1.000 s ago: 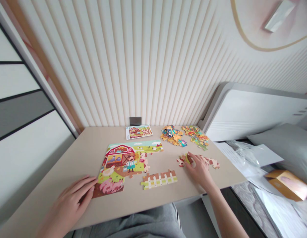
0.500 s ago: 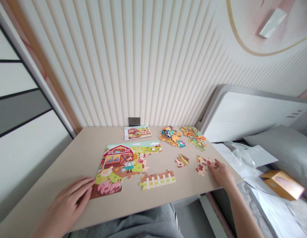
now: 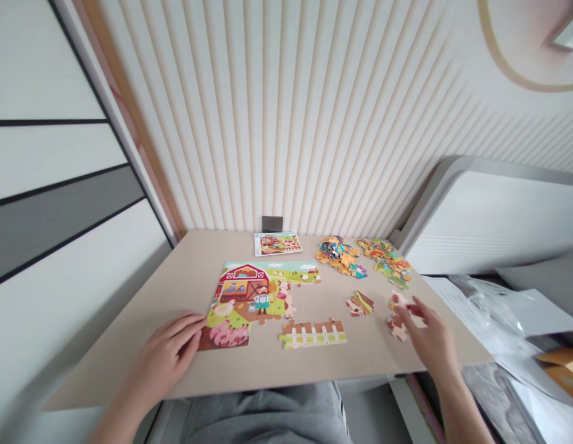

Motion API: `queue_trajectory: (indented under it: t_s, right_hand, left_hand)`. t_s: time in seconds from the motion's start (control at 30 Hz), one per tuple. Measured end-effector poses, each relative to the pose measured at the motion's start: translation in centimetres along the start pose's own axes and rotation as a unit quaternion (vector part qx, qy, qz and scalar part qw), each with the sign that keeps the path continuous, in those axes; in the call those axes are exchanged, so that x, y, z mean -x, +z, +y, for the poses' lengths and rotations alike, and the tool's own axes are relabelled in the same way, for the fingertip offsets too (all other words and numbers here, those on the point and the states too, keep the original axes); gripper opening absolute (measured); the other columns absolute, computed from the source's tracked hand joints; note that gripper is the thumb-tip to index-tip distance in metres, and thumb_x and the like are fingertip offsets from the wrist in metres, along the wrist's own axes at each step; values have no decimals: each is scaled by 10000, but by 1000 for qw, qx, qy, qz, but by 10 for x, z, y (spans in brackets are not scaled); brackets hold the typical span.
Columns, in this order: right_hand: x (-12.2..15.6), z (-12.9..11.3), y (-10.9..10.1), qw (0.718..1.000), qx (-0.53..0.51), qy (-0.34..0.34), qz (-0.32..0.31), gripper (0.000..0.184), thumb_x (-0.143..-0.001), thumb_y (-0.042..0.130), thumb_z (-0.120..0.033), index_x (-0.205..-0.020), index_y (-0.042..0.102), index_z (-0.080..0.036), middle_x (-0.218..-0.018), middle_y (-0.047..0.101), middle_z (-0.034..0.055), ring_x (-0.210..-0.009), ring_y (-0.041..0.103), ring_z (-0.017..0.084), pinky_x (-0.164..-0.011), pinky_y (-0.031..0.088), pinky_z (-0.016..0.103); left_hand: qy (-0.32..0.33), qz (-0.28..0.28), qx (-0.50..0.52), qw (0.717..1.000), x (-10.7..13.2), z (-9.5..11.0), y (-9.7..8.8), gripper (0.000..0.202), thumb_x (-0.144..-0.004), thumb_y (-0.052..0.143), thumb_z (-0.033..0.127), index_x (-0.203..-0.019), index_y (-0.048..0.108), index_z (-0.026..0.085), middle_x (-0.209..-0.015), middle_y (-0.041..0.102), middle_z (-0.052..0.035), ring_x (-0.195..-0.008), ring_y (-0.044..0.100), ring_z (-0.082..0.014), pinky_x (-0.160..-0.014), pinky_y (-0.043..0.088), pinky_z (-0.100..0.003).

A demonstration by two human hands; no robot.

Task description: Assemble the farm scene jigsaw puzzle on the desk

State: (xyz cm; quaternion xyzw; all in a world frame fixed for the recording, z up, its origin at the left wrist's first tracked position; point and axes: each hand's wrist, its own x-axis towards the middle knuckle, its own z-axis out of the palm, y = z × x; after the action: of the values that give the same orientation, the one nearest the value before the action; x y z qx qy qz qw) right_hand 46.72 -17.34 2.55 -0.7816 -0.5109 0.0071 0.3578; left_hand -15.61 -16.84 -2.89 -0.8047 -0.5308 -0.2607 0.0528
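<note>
My left hand [image 3: 173,345] lies flat on the table, its fingertips touching the lower left edge of a partly assembled farm jigsaw [image 3: 242,302] with a barn, a farmer and pink pigs. My right hand [image 3: 429,336] is at the table's right side, thumb and fingers bent together on a brown-and-white puzzle piece [image 3: 399,301], which they partly hide. Another cow-patterned piece [image 3: 397,328] lies just below it. Between the hands are a joined white-fence strip [image 3: 314,335], apart from the main jigsaw, and a small joined cluster [image 3: 360,303] with brown patches and green.
A reference picture card [image 3: 277,244] lies at the back by the wall socket [image 3: 272,223]. Two heaps of puzzle pieces, one orange and blue [image 3: 339,254], one multicoloured [image 3: 385,259], sit at the back right. A bed with papers [image 3: 453,302] stands right of the table.
The view has swung left, so everything appears farther right. My right hand's fingers have gone from stretched over the cow pieces to bent in a pinch. My left hand stays by the jigsaw.
</note>
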Motion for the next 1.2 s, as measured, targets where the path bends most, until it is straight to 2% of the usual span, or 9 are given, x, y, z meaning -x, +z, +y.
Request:
queue_trajectory:
  t_s: [0.07, 0.13, 0.2, 0.3, 0.4, 0.53, 0.7, 0.93, 1.2]
  right_hand:
    - [15, -43, 19, 991, -26, -99, -82, 676, -897, 585, -676, -1396, 620, -221, -1213, 722, 121, -1068, 686, 304, -872, 529, 389]
    - [28, -81, 39, 976, -17, -180, -120, 573, -949, 563, -612, -1392, 626, -254, -1273, 693, 110, -1148, 658, 296, -978, 496, 408]
    - [35, -107, 56, 968, 2, -216, -126, 535, -968, 558, -570, -1397, 621, -258, -1262, 688, 111, -1157, 653, 297, -1008, 479, 423]
    - [37, -124, 74, 968, 53, -221, -105, 506, -983, 547, -544, -1391, 620, -253, -1195, 704, 112, -1119, 663, 307, -1015, 459, 456]
    - [34, -123, 82, 970, 85, -208, -96, 494, -999, 520, -549, -1372, 630, -244, -1116, 728, 111, -1074, 672, 314, -982, 464, 466]
    - [18, -108, 77, 972, 49, -191, -126, 455, -1040, 429, -494, -1326, 661, -225, -1032, 753, 96, -991, 693, 280, -921, 494, 422]
    - [-5, -94, 64, 952, 6, -238, -194, 420, -1017, 436, -369, -1317, 677, -203, -1303, 700, 116, -1209, 635, 279, -1047, 464, 427]
    - [-13, -99, 64, 912, 26, -271, -307, 559, -957, 577, -410, -1498, 546, -270, -1496, 591, 92, -1393, 515, 302, -1166, 361, 469]
    - [-11, -104, 76, 923, 19, -258, -286, 543, -941, 618, -446, -1459, 584, -287, -1347, 674, 95, -1290, 583, 327, -1101, 406, 477]
  left_hand:
    - [-2, 0, -1, 1000, -1, 2, -1, 341, -1011, 526, 397, -1249, 724, 253, -1322, 706, -66, -1267, 644, -252, -1119, 509, -377]
    - [-2, 4, 0, 1000, -2, 3, -2, 343, -1010, 525, 402, -1242, 732, 257, -1307, 715, -66, -1254, 654, -252, -1102, 524, -373]
    - [-1, 11, 3, 1000, -2, 4, -3, 341, -1007, 528, 405, -1236, 738, 264, -1293, 722, -64, -1235, 666, -249, -1087, 537, -366]
    - [-3, 16, 4, 1000, -3, 5, -4, 338, -1001, 539, 397, -1247, 735, 273, -1288, 725, -58, -1231, 669, -245, -1080, 542, -357]
    - [-9, 6, 2, 1000, -2, 6, -5, 337, -998, 547, 386, -1261, 725, 273, -1303, 716, -50, -1253, 654, -244, -1090, 535, -356]
    - [-6, -1, -11, 1000, -1, 6, -4, 347, -1011, 528, 396, -1268, 718, 261, -1320, 706, -58, -1276, 637, -254, -1097, 528, -369]
    - [0, -7, -16, 1000, 2, 2, -2, 351, -1015, 527, 401, -1281, 707, 258, -1343, 692, -60, -1298, 618, -260, -1114, 510, -386]
    - [-2, -9, -9, 1000, 2, 1, -1, 344, -1013, 537, 385, -1288, 699, 257, -1351, 687, -57, -1298, 613, -256, -1128, 494, -379]
    - [1, 0, -11, 1000, -1, 7, -5, 342, -1017, 526, 384, -1268, 714, 248, -1322, 702, -67, -1274, 632, -252, -1110, 505, -365]
